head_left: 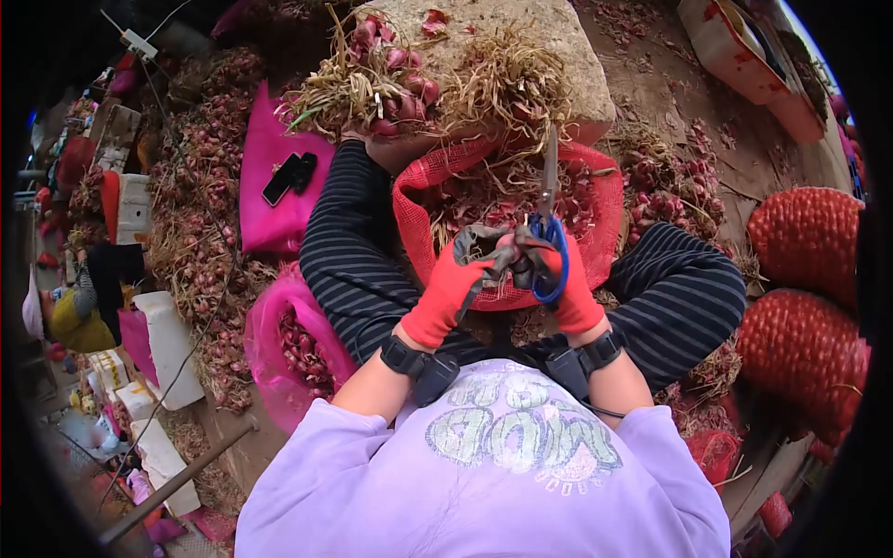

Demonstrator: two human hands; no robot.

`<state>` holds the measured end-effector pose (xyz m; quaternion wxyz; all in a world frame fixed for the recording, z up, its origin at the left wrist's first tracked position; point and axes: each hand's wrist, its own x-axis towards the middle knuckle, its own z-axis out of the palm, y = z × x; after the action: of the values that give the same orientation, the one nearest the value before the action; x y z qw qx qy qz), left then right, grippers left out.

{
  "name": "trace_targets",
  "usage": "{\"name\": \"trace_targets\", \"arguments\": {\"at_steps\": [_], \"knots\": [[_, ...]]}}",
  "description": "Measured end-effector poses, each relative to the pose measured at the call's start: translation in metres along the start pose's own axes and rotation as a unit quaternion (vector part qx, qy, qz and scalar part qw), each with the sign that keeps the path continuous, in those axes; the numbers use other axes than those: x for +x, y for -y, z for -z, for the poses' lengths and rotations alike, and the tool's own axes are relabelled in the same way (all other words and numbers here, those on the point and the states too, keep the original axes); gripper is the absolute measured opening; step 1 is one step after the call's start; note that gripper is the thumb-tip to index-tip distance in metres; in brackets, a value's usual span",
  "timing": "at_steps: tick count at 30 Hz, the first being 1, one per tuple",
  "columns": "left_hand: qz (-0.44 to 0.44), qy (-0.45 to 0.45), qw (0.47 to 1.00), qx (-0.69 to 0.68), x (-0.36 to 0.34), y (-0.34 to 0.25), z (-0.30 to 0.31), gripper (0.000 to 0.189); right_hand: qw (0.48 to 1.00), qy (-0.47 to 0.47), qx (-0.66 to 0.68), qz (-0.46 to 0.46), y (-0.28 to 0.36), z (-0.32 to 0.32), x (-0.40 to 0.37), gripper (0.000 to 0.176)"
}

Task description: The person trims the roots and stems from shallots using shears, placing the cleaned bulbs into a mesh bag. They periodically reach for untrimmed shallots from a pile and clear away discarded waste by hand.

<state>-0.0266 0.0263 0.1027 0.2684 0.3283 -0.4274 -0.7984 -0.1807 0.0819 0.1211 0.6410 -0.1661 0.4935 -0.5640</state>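
Red-gloved right hand is clamping the blue-handled metal scissors, blades projecting beyond its fingers; red-gloved left hand is curling just beside, grip indeterminable.

L hand & R hand meet in front, fingers curled.
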Motion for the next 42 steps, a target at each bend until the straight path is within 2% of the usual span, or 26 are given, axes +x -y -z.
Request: {"name": "trace_targets", "arguments": {"at_steps": [2, 3, 4, 5, 7, 8, 9, 11, 12, 13, 14, 15, 17, 18, 21, 24, 27, 28, 30, 31, 33, 34, 35, 38, 40, 42], "knots": [[0.075, 0.05, 0.99, -0.107, 0.007, 0.004, 0.005, 0.021, 0.989, 0.061, 0.131, 0.027, -0.011, 0.007, 0.002, 0.016], [0.099, 0.067, 0.979, -0.164, 0.01, 0.003, 0.009, 0.023, 0.995, 0.011, 0.097, -0.002, -0.011, 0.009, -0.002, 0.016], [0.123, 0.085, 0.964, -0.22, 0.012, 0.002, 0.01, 0.024, 0.998, 0.016, 0.06, 0.013, -0.01, 0.009, -0.002, 0.015], [0.111, 0.046, 0.966, -0.227, 0.006, 0.003, 0.005, 0.026, 0.999, 0.021, 0.024, 0.028, -0.006, 0.009, -0.002, 0.015], [0.048, 0.023, 0.998, -0.031, 0.006, 0.001, 0.002, 0.029, 0.995, 0.027, -0.069, 0.063, -0.004, 0.012, 0.002, 0.014], [0.016, 0.01, 0.998, 0.067, 0.006, 0.001, 0.002, 0.031, 0.988, 0.028, -0.125, 0.083, -0.008, 0.017, 0.004, 0.014], [0.01, 0.021, 0.996, 0.086, 0.005, 0.0, 0.002, 0.032, 0.978, 0.029, -0.18, 0.101, -0.009, 0.018, 0.006, 0.014], [0.0, 0.044, 0.991, 0.124, 0.004, -0.002, 0.004, 0.033, 0.995, 0.033, -0.082, 0.038, -0.006, 0.015, 0.004, 0.013], [0.054, 0.073, 0.996, -0.019, 0.003, -0.001, 0.006, 0.033, 0.999, 0.036, -0.033, 0.008, -0.003, 0.013, 0.004, 0.013], [0.106, 0.102, 0.976, -0.162, 0.002, 0.002, 0.012, 0.033, 0.999, 0.022, -0.037, 0.004, -0.002, 0.013, 0.004, 0.013], [0.156, 0.126, 0.932, -0.301, 0.001, 0.007, 0.018, 0.034, 0.999, 0.009, -0.04, -0.002, -0.001, 0.013, 0.004, 0.013], [0.177, 0.136, 0.924, -0.311, 0.002, 0.007, 0.02, 0.035, 0.999, -0.004, -0.044, -0.008, -0.001, 0.013, 0.004, 0.013], [0.058, 0.081, 0.988, -0.116, 0.008, 0.009, 0.011, 0.036, 0.999, 0.01, -0.036, -0.013, -0.001, 0.013, 0.007, 0.014], [-0.002, 0.051, 0.999, -0.016, 0.009, 0.006, 0.004, 0.036, 0.999, 0.015, -0.032, -0.016, -0.002, 0.013, 0.006, 0.014], [0.042, 0.0, 0.997, 0.063, 0.009, 0.011, 0.015, 0.033, 0.999, -0.01, -0.044, 0.019, -0.015, 0.014, 0.01, 0.015], [0.012, -0.025, 0.989, 0.144, 0.009, 0.009, 0.013, 0.026, 0.973, 0.015, -0.184, 0.138, -0.021, 0.017, 0.017, 0.017], [0.033, 0.036, 0.997, 0.053, 0.009, 0.01, 0.013, 0.029, 0.992, 0.025, -0.101, 0.077, -0.002, 0.006, 0.005, 0.018], [0.052, 0.074, 0.993, -0.081, 0.008, 0.005, 0.01, 0.029, 0.977, -0.003, -0.191, 0.095, -0.008, 0.013, 0.009, 0.018], [0.091, 0.146, 0.924, -0.341, 0.004, -0.006, 0.003, 0.028, 0.922, -0.06, -0.361, 0.126, -0.024, 0.026, 0.018, 0.018], [0.11, 0.15, 0.897, -0.4, 0.008, 0.003, 0.013, 0.029, 0.96, -0.051, -0.258, 0.096, -0.026, 0.027, 0.017, 0.018], [0.06, 0.147, 0.956, -0.247, 0.018, 0.02, 0.033, 0.027, 0.998, -0.025, -0.048, 0.034, -0.025, 0.025, 0.013, 0.018], [0.034, 0.144, 0.975, -0.167, 0.023, 0.024, 0.039, 0.027, 0.997, -0.021, -0.048, 0.05, -0.025, 0.025, 0.015, 0.018], [-0.006, 0.179, 0.965, -0.191, 0.028, 0.028, 0.043, 0.026, 0.997, -0.017, -0.048, 0.066, -0.025, 0.026, 0.018, 0.018], [0.085, 0.074, 0.971, -0.21, 0.018, 0.02, 0.033, 0.026, 0.994, -0.012, -0.06, 0.088, -0.018, 0.022, 0.014, 0.02], [0.035, 0.009, 0.998, -0.047, 0.017, 0.018, 0.02, 0.03, 0.987, -0.008, -0.099, 0.124, -0.018, 0.017, 0.015, 0.022], [0.037, 0.002, 0.999, 0.006, 0.012, 0.011, 0.013, 0.033, 0.968, -0.003, -0.164, 0.187, -0.025, 0.017, 0.019, 0.023]]}}
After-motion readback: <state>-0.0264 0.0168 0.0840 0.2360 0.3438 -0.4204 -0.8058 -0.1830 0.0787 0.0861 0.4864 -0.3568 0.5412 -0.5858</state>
